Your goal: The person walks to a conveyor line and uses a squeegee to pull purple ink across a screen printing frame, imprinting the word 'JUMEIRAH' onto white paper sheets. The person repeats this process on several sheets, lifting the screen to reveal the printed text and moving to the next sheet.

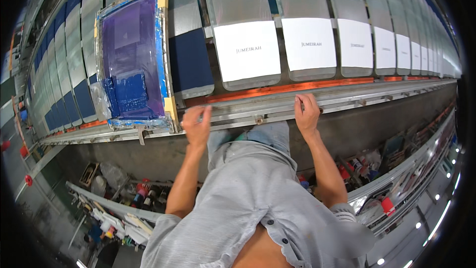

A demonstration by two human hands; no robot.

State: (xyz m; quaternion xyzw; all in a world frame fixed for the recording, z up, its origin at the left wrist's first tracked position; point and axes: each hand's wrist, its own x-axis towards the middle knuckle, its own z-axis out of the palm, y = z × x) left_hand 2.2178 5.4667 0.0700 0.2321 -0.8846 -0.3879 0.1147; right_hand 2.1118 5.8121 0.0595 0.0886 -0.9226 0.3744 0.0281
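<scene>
My left hand (196, 124), fingers loosely curled, is near the lower right corner of a metal-framed screen (130, 39) with purple mesh, blue tape and a blue patch of ink. My right hand (307, 111), also curled closed, is at the metal rail (357, 97) below a row of platens. I see nothing held in either hand. Right of the screen lies a dark blue panel (189, 62) on a platen. Further right, several white panels (245, 67) with small dark printing lie on their platens.
An orange strip (263, 90) runs along the platens' near edge. More platens with blue panels (84, 99) line the left. Behind and beside my body are shelves (121, 201) with cluttered containers, a plastic bag (114, 173) and a red object (386, 206).
</scene>
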